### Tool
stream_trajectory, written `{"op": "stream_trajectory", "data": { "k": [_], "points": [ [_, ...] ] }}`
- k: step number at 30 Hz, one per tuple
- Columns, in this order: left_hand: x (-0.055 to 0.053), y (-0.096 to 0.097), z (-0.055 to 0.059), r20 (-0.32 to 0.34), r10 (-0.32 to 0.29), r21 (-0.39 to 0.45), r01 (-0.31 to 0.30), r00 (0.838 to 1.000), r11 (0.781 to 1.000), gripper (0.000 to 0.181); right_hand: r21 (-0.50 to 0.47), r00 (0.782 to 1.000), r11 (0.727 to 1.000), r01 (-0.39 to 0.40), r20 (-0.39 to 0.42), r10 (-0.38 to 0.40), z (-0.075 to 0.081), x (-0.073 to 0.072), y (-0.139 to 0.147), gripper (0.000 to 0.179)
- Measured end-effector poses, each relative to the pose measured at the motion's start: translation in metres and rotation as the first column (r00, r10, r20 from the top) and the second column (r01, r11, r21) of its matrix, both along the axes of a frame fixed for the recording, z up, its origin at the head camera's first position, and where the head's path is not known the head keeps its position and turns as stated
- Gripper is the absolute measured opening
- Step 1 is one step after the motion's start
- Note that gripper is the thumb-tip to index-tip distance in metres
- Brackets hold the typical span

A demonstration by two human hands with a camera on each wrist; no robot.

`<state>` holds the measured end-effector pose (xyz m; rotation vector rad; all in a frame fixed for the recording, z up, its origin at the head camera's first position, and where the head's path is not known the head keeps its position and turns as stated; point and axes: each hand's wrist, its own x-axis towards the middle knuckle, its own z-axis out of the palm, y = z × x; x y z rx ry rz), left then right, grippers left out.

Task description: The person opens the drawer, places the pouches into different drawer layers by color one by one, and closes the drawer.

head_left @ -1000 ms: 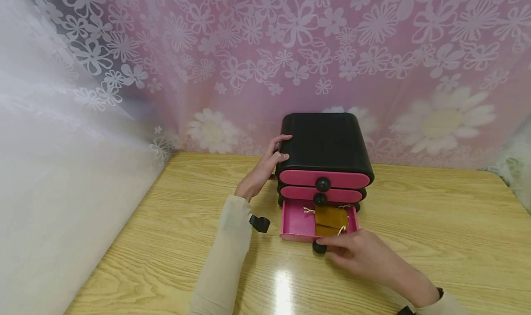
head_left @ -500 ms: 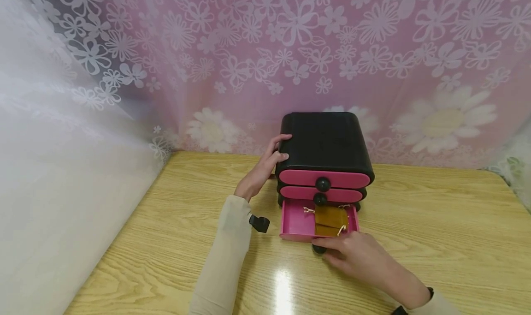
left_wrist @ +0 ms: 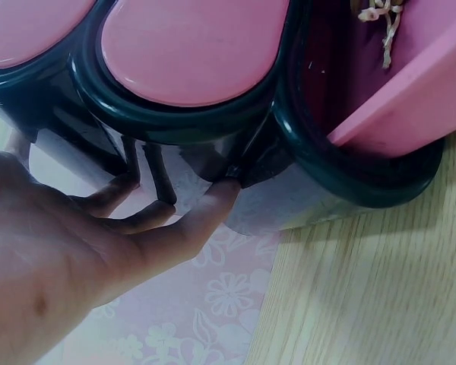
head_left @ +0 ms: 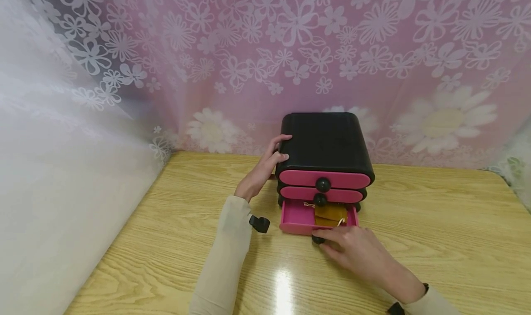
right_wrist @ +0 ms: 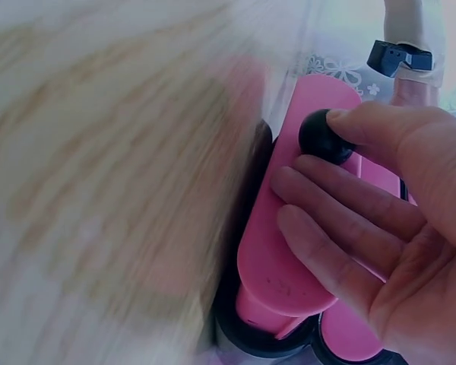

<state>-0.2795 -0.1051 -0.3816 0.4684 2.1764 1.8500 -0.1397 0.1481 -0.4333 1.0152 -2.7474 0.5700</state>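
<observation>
A black cabinet [head_left: 323,139] with pink drawers stands on the table. Its bottom drawer [head_left: 295,228] is partly pulled out, while the two drawers above are closed. Inside it, toward the right, lies a mustard-brown pouch [head_left: 329,212] with pale cord ends. My right hand [head_left: 361,252] pinches the round black knob [right_wrist: 323,137] of this drawer between thumb and index finger; the other fingers lie along the pink drawer front in the right wrist view. My left hand [head_left: 262,169] rests on the cabinet's left side, its fingertips [left_wrist: 226,190] touching the black wall.
The wood-grain table [head_left: 166,250] extends around the cabinet. Behind it hangs a pink flowered curtain [head_left: 249,75], with a whitish sheet [head_left: 62,167] on the left. A small black camera [head_left: 259,223] sits on the left wrist.
The bottom drawer has slid some way in toward the cabinet, and my right hand has moved with its knob. More of the pouch is now covered. My left hand has stayed in place.
</observation>
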Motion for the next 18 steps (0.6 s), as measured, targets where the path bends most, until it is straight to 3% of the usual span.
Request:
{"op": "stream_trajectory", "data": {
  "k": [5,9,13,18],
  "points": [
    [-0.001,0.0,-0.001,0.0,0.004,-0.004,-0.004,1.0,1.0,0.054,-0.029,0.997,1.0,-0.003,-0.083,0.0,-0.004,-0.005,0.0,0.028],
    [-0.002,0.0,-0.002,-0.002,0.008,-0.007,-0.008,1.0,1.0,0.055,-0.097,0.997,0.995,0.018,-0.074,-0.025,-0.007,-0.008,0.0,0.029],
    [-0.002,0.0,-0.002,-0.004,0.006,-0.007,-0.006,1.0,1.0,0.056,-0.19,0.993,0.976,0.105,0.064,-0.095,-0.009,-0.011,-0.002,0.029],
    [-0.002,-0.001,-0.001,-0.009,0.002,-0.006,-0.002,1.0,1.0,0.055,-0.27,0.956,0.935,0.23,0.244,-0.165,-0.01,-0.014,-0.004,0.027]
  ]
}}
